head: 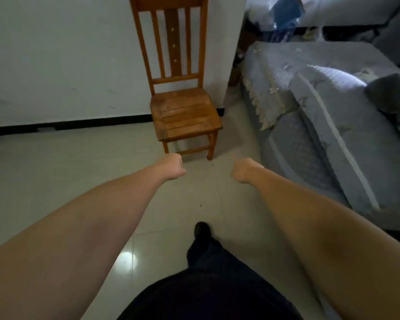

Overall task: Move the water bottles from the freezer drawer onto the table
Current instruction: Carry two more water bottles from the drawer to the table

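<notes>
No water bottle, freezer drawer or table shows in the head view. Both bare arms reach forward over a pale tiled floor. My left hand (174, 166) is curled into a fist with nothing in it, just in front of a wooden chair. My right hand (243, 169) is also a closed fist and holds nothing, a short way to the right of the left one, near the corner of a sofa.
A wooden slat-back chair (185, 114) stands against the white wall straight ahead. A grey-blue covered sofa (328, 125) fills the right side. My dark trouser leg and shoe (202, 230) are on the tiled floor (67, 162) below the hands.
</notes>
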The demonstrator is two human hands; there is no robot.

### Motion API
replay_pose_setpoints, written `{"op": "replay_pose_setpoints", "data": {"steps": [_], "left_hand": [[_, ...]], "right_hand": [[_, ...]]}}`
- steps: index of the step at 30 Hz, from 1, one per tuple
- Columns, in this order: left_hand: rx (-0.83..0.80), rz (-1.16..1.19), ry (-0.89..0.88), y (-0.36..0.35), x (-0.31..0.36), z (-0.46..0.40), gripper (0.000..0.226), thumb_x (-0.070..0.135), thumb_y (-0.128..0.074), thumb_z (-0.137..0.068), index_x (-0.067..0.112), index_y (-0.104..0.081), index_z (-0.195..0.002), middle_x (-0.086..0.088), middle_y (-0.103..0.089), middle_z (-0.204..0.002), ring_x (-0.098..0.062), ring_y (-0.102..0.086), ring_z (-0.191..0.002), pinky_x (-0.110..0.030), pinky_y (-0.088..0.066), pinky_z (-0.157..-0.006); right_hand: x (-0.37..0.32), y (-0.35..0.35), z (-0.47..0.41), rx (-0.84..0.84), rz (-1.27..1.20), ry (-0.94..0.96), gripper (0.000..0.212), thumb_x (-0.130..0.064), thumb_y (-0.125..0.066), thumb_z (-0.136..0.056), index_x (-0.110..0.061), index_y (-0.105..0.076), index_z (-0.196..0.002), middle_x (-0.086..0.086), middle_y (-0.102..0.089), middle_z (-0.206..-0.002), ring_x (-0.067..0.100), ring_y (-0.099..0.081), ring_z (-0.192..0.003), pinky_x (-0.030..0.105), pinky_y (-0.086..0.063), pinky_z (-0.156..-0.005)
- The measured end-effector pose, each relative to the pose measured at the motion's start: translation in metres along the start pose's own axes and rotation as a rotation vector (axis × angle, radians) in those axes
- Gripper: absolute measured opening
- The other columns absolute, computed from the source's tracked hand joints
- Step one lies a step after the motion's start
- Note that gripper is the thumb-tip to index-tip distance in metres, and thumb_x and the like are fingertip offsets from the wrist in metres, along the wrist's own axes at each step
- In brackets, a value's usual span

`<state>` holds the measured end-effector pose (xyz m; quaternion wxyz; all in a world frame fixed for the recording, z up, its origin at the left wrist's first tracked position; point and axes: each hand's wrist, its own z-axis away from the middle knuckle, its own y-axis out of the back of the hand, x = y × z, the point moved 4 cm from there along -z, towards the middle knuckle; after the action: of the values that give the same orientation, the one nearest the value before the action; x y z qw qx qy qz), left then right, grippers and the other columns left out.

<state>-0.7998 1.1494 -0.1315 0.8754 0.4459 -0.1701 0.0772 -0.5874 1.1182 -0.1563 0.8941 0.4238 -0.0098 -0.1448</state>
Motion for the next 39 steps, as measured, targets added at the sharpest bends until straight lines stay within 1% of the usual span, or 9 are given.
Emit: {"op": "replay_pose_setpoints", "data": {"steps": [2, 6, 9, 11, 16, 23, 27, 31, 39], "left_hand": [[0.012, 0.037, 0.055, 0.023, -0.008, -0.014, 0.017, 0.020, -0.058, -0.090, 0.005, -0.064, -0.095, -0.015, -0.066, -0.099, -0.029, -0.064, -0.092, -0.034, -0.046, -0.073], [0.129, 0.134, 0.157, 0.076, -0.028, -0.047, 0.009, 0.020, -0.055, -0.092, 0.014, -0.056, -0.085, -0.007, -0.058, -0.090, -0.023, -0.055, -0.086, -0.029, -0.040, -0.071], [0.170, 0.185, 0.284, 0.096, -0.066, -0.059, 0.023, 0.022, -0.056, -0.092, 0.008, -0.061, -0.110, -0.013, -0.062, -0.113, -0.027, -0.058, -0.106, -0.033, -0.045, -0.084], [0.205, 0.224, 0.365, 0.111, -0.097, -0.063, 0.031, 0.023, -0.057, -0.093, 0.005, -0.059, -0.118, -0.015, -0.060, -0.122, -0.029, -0.056, -0.114, -0.034, -0.045, -0.092], [0.213, 0.275, 0.514, 0.141, -0.176, -0.071, 0.037, 0.022, -0.054, -0.094, -0.002, -0.058, -0.121, -0.019, -0.058, -0.126, -0.034, -0.055, -0.117, -0.038, -0.046, -0.096], [0.249, 0.309, 0.581, 0.205, -0.287, -0.102, 0.032, 0.019, -0.054, -0.091, -0.001, -0.062, -0.114, -0.017, -0.063, -0.118, -0.031, -0.058, -0.111, -0.035, -0.047, -0.092], [0.308, 0.327, 0.605, 0.272, -0.353, -0.115, 0.032, 0.019, -0.054, -0.091, 0.001, -0.062, -0.116, -0.016, -0.062, -0.120, -0.031, -0.057, -0.113, -0.036, -0.047, -0.095], [0.377, 0.362, 0.656, 0.329, -0.426, -0.118, 0.035, 0.023, -0.055, -0.092, 0.002, -0.061, -0.119, -0.015, -0.059, -0.124, -0.030, -0.055, -0.117, -0.036, -0.045, -0.098], [0.438, 0.540, 0.834, 0.374, -0.540, -0.127, 0.031, 0.022, -0.057, -0.090, 0.004, -0.063, -0.114, -0.013, -0.061, -0.120, -0.029, -0.057, -0.112, -0.034, -0.046, -0.093]], "right_hand": [[-0.016, 0.025, -0.037, -0.019, 0.074, 0.058, 0.036, -0.018, -0.039, -0.097, -0.003, -0.058, -0.124, 0.014, -0.059, -0.126, 0.032, -0.058, -0.108, 0.038, -0.049, -0.088], [-0.067, 0.079, -0.107, 0.009, 0.152, 0.171, 0.025, -0.023, -0.054, -0.090, -0.010, -0.065, -0.109, 0.007, -0.065, -0.102, 0.025, -0.062, -0.087, 0.036, -0.054, -0.082], [-0.126, 0.103, -0.127, -0.026, 0.220, 0.290, 0.014, -0.022, -0.056, -0.088, -0.010, -0.059, -0.082, 0.006, -0.063, -0.088, 0.028, -0.063, -0.087, 0.036, -0.054, -0.072], [-0.170, 0.110, -0.140, -0.042, 0.265, 0.358, 0.020, -0.019, -0.049, -0.092, -0.012, -0.057, -0.074, 0.008, -0.062, -0.087, 0.027, -0.061, -0.081, 0.031, -0.048, -0.061], [-0.270, 0.111, -0.171, -0.041, 0.428, 0.541, 0.033, -0.020, -0.043, -0.096, -0.006, -0.062, -0.119, 0.014, -0.061, -0.121, 0.032, -0.058, -0.111, 0.037, -0.050, -0.092], [-0.407, 0.130, -0.228, -0.045, 0.506, 0.633, 0.036, -0.019, -0.039, -0.097, -0.002, -0.060, -0.121, 0.016, -0.057, -0.129, 0.031, -0.056, -0.114, 0.034, -0.045, -0.094], [-0.494, 0.153, -0.260, -0.028, 0.496, 0.602, 0.026, -0.016, -0.040, -0.096, -0.005, -0.060, -0.110, 0.014, -0.059, -0.117, 0.029, -0.057, -0.097, 0.032, -0.045, -0.077], [-0.587, 0.154, -0.274, -0.044, 0.511, 0.634, 0.035, -0.019, -0.039, -0.097, -0.004, -0.055, -0.125, 0.014, -0.055, -0.129, 0.032, -0.055, -0.115, 0.034, -0.045, -0.090], [-0.761, 0.172, -0.301, -0.050, 0.638, 0.826, 0.036, -0.017, -0.040, -0.095, -0.003, -0.056, -0.125, 0.016, -0.055, -0.131, 0.032, -0.055, -0.117, 0.033, -0.044, -0.095]]}}
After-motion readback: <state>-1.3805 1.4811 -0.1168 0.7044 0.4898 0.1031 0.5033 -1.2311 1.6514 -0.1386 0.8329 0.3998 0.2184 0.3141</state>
